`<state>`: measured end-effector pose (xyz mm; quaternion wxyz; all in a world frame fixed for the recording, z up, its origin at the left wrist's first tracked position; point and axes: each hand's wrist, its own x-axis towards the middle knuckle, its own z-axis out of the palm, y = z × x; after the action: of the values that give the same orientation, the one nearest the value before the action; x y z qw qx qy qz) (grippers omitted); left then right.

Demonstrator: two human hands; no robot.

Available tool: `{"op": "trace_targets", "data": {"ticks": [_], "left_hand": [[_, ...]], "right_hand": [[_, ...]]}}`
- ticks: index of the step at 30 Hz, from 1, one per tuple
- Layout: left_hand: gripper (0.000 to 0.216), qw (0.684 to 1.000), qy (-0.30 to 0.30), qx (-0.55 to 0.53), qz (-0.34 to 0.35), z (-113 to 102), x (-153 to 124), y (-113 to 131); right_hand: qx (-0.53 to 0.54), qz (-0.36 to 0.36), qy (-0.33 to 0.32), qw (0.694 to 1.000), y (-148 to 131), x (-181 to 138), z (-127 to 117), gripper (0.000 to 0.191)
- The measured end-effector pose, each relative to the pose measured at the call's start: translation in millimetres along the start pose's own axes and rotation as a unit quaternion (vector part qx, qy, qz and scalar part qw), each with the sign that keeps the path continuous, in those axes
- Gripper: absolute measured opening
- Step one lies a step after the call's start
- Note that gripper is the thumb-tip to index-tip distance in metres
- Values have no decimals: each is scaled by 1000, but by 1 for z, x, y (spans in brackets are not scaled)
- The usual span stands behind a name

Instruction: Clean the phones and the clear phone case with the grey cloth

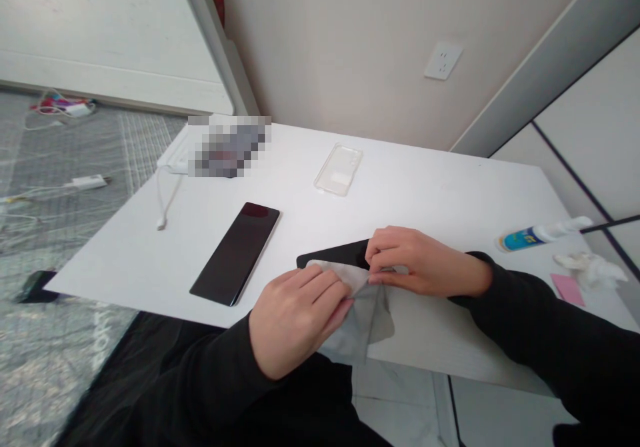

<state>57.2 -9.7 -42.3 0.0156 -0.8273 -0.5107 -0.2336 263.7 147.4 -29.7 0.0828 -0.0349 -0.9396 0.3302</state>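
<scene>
Left hand (pixel 303 310) grips grey cloth (pixel 353 330) over a black phone (pixel 335 254) on the near side, seemingly steadied by the right hand (pixel 407 260), curled, exact grip unclear.

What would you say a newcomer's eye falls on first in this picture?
Probably the left hand and right hand, close together on a grey cloth and black slab, toward the near edge of the table. Next might come the dark phone to their left, then the bottle far right.
</scene>
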Motion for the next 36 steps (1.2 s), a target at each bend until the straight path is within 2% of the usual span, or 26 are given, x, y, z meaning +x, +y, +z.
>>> {"op": "trace_targets", "data": {"ticks": [3,5,7,10,13,15,16,17,19,22,25,27,29,31,34,36], "left_hand": [[6,999,14,-38,-9,-13,3,2],[1,996,40,-79,7,-22,9,6],[8,989,76,-119,36,-30,18,9],[14,985,112,-115,69,-42,35,7],[13,993,80,-80,28,-48,57,-10],[24,997,18,-24,-69,-46,75,-29],[36,988,-39,54,-139,-42,85,-39],[51,964,-115,133,-200,-36,95,-50],[76,939,-159,174,-249,-20,114,-71],[93,920,-202,191,-276,6,136,-95],[75,909,-230,194,-288,22,150,-109],[59,909,-237,191,-286,22,155,-113],[55,915,-231,187,-274,14,154,-110],[60,927,-212,181,-252,1,143,-96],[62,949,-182,158,-205,-18,103,-59],[61,961,-175,131,-171,-22,66,-31]], "right_hand": [[32,19,41,998,-10,1,1,27],[135,19,45,990,-24,1,2,45],[270,26,22,962,-39,1,4,58],[431,68,4,900,-51,1,10,49],[493,115,75,859,-44,3,14,39],[482,152,150,850,-29,3,14,31],[467,167,182,849,-21,3,14,30],[451,178,205,850,-12,3,13,28],[419,186,238,856,3,2,11,26],[371,175,266,872,15,2,6,27],[326,170,264,892,16,2,1,31],[291,177,262,903,16,1,-1,33],[260,185,287,903,17,0,-2,34],[240,186,338,891,18,-1,-3,30],[171,176,404,881,13,-3,-7,22],[94,139,416,894,6,-2,-7,18]]}}
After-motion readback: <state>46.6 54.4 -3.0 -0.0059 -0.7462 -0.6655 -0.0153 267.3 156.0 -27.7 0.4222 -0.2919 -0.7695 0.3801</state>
